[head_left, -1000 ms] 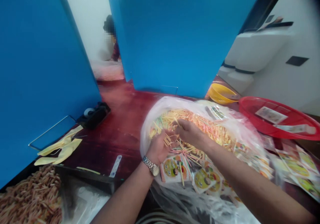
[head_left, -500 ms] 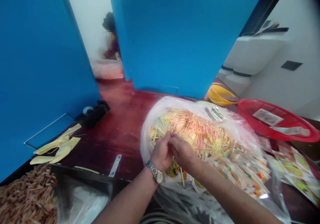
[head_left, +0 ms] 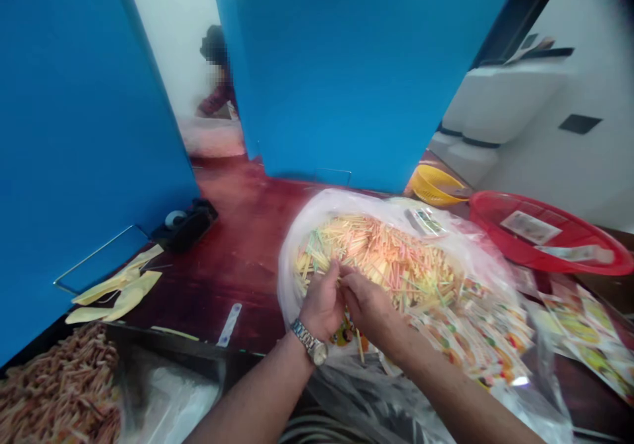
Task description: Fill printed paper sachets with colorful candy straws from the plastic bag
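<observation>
Meeting at the sticks [head_left: 381, 249]: left hand [head_left: 324, 304] and right hand [head_left: 370, 305], fingers curled, tips close together; cannot tell whether anything is pinched
Sticks: thin, yellow, pink and green, heaped in a white plastic bag [head_left: 288, 254], just beyond the hands
Packets [head_left: 475, 338]: printed, overlapping, right of the hands
Watch [head_left: 310, 343]: metal, on the left wrist
Red basin [head_left: 485, 215]: right, beyond the packets
Yellow basket [head_left: 434, 187]: just behind the basin, to its left

Sticks [head_left: 391, 256] lie in the bag [head_left: 317, 205] on the table [head_left: 238, 232]. From the sticks, packets [head_left: 470, 338] lie at four o'clock, the basket [head_left: 424, 189] at one, another heap [head_left: 64, 384] at eight.
</observation>
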`<act>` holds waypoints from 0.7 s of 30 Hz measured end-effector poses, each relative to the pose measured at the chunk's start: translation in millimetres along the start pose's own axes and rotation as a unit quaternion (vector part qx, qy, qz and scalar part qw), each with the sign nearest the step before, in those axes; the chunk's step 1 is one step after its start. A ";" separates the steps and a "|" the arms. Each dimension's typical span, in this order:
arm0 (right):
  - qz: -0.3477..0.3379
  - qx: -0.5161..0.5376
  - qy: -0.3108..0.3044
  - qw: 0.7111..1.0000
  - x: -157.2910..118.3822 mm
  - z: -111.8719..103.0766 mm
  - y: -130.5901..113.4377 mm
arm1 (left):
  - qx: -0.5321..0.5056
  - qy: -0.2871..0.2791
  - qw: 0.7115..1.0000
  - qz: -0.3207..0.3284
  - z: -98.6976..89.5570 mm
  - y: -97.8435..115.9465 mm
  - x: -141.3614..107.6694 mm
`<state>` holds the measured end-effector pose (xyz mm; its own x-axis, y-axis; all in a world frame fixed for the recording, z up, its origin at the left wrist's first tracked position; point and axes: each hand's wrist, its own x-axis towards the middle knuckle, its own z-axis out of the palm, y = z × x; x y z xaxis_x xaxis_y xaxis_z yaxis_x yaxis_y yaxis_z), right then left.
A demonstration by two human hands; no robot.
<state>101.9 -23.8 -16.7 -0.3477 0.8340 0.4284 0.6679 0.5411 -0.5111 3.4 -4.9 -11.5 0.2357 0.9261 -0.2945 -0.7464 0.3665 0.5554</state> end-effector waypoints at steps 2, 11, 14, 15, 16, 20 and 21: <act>-0.025 0.009 -0.024 0.999 -3.1 -2.7 -3.6 | 0.038 0.003 0.999 0.007 -3.1 0.0 -2.4; -0.081 -0.096 -0.006 0.992 29.6 -61.5 -13.2 | 0.466 -0.169 0.868 0.024 -16.6 14.1 -11.6; -0.098 -0.092 -0.162 0.978 31.4 -49.7 -14.5 | 0.488 -0.177 0.854 0.025 -14.9 16.2 -12.0; -0.083 -0.077 -0.176 0.978 29.3 -45.1 -14.3 | 0.487 -0.176 0.855 0.028 -14.3 17.3 -12.4; -0.064 -0.055 -0.173 0.981 26.6 -41.5 -13.5 | 0.487 -0.175 0.855 0.038 -13.6 18.4 -13.0; 0.003 0.047 -0.101 0.994 16.6 -39.9 -3.7 | 0.492 -0.196 0.847 0.048 -10.7 20.6 -13.0; 0.010 0.056 -0.090 0.994 14.9 -41.5 -1.2 | 0.483 -0.207 0.850 0.037 -10.1 19.9 -11.9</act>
<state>123.1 -16.5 21.3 -0.4540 0.8448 0.2833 0.6020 0.5252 -0.6014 -20.6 -9.5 -4.8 0.5589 0.8281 -0.0426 0.0423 0.0229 0.9988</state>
